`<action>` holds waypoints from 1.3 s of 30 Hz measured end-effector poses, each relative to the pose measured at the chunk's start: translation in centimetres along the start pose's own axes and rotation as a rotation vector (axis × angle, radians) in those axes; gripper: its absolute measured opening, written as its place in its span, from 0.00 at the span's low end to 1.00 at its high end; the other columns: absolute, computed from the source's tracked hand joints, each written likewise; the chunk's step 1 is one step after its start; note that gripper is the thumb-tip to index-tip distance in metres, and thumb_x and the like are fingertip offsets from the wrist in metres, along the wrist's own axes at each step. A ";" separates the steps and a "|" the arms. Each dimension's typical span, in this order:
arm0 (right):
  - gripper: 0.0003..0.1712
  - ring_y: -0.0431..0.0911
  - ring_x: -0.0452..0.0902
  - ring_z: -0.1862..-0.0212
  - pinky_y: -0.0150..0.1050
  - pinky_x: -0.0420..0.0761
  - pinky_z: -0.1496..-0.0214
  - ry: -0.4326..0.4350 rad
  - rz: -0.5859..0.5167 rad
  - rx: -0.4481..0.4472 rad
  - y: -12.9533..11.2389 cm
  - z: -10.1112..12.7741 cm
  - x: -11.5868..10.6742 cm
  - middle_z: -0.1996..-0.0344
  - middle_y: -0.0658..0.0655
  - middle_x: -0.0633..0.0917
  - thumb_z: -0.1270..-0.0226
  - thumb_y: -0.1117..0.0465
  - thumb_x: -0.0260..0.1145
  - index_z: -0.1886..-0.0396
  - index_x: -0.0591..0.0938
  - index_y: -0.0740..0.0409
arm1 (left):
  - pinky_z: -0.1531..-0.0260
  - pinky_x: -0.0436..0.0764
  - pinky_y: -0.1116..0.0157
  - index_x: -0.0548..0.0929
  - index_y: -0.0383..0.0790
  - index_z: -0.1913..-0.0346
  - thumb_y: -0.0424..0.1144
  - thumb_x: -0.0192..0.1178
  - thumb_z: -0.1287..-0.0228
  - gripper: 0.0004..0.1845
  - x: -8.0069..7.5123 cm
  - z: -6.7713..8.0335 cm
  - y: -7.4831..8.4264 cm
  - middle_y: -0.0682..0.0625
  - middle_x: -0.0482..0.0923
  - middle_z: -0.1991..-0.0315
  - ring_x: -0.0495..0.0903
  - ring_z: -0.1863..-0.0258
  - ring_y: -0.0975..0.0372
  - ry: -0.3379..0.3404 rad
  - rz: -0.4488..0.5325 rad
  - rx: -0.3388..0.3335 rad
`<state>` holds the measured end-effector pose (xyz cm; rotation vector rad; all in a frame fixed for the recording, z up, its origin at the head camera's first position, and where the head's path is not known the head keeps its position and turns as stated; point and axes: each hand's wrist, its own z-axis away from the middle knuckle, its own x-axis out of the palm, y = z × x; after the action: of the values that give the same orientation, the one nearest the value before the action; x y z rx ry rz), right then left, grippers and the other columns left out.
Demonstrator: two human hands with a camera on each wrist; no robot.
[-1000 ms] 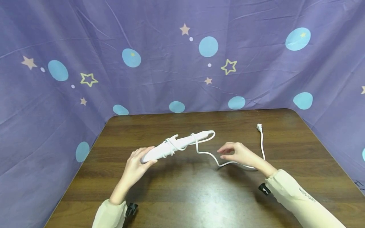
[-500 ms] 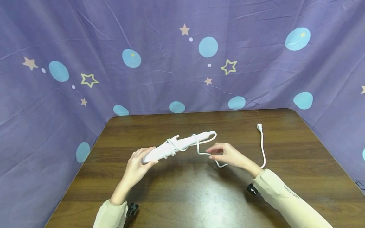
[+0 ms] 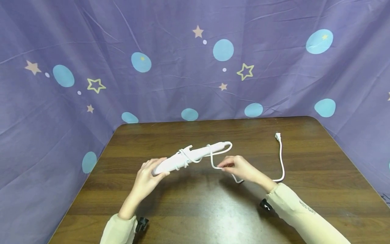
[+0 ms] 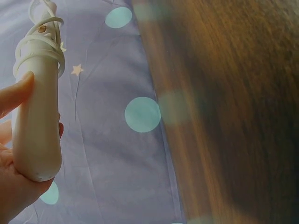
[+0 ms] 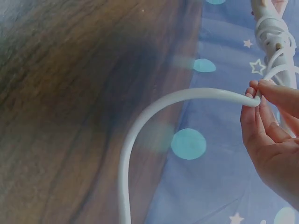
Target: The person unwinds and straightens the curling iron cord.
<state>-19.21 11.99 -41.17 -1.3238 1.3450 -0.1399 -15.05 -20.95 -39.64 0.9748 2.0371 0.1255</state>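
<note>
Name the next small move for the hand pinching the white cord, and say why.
Probably carry the white cord around the white wand-shaped appliance again: the right hand pinches it, the left hand holds the appliance, and slack trails to the plug.

Head camera looks down across the worktop (image 3: 213,210); both wrist cameras sit close, sharing the white wand (image 3: 190,156) and its cord (image 5: 140,126).

Both forearms are covered by long, pale cream fabric sleeves ending at the wrist; the right sleeve (image 3: 300,212) carries a small line of dark printed lettering, too small to read; a black wrist-mounted clip device (image 3: 142,224) sits at the left cuff; a similar black device (image 3: 264,205) sits under the right cuff; both hands are bare.
</note>
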 end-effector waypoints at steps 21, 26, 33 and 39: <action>0.12 0.39 0.75 0.70 0.25 0.72 0.68 0.226 0.114 -0.227 -3.3 0.5 -5.5 0.72 0.53 0.82 0.53 0.78 0.63 0.69 0.84 0.63 | 0.60 0.67 0.58 0.80 0.36 0.56 0.34 0.72 0.67 0.26 -0.4 0.5 -0.2 0.46 0.79 0.64 0.76 0.64 0.56 -0.042 -0.011 0.022; 0.10 0.38 0.74 0.71 0.25 0.71 0.70 0.259 0.108 -0.161 -2.7 0.0 -6.7 0.73 0.56 0.83 0.51 0.78 0.63 0.68 0.84 0.65 | 0.61 0.67 0.61 0.80 0.36 0.56 0.34 0.72 0.67 0.26 -0.5 0.5 -0.1 0.47 0.79 0.64 0.76 0.65 0.57 -0.049 0.007 0.055; 0.08 0.43 0.76 0.73 0.27 0.72 0.72 0.276 0.127 -0.094 -2.7 -0.7 -7.2 0.74 0.61 0.83 0.52 0.79 0.62 0.70 0.83 0.70 | 0.59 0.66 0.59 0.80 0.35 0.56 0.34 0.71 0.67 0.26 -0.6 0.4 0.2 0.48 0.79 0.64 0.76 0.65 0.58 -0.060 0.023 0.086; 0.08 0.49 0.76 0.73 0.30 0.73 0.72 0.259 0.119 -0.043 -3.4 -0.8 -7.0 0.74 0.63 0.83 0.51 0.80 0.61 0.70 0.82 0.72 | 0.59 0.67 0.57 0.80 0.36 0.56 0.34 0.72 0.67 0.26 -0.8 0.4 0.4 0.49 0.79 0.64 0.76 0.65 0.59 -0.067 0.024 0.084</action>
<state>-20.09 15.38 -34.21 -1.2889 1.6502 -0.2074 -14.25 -21.31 -39.13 1.0416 1.9829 0.0192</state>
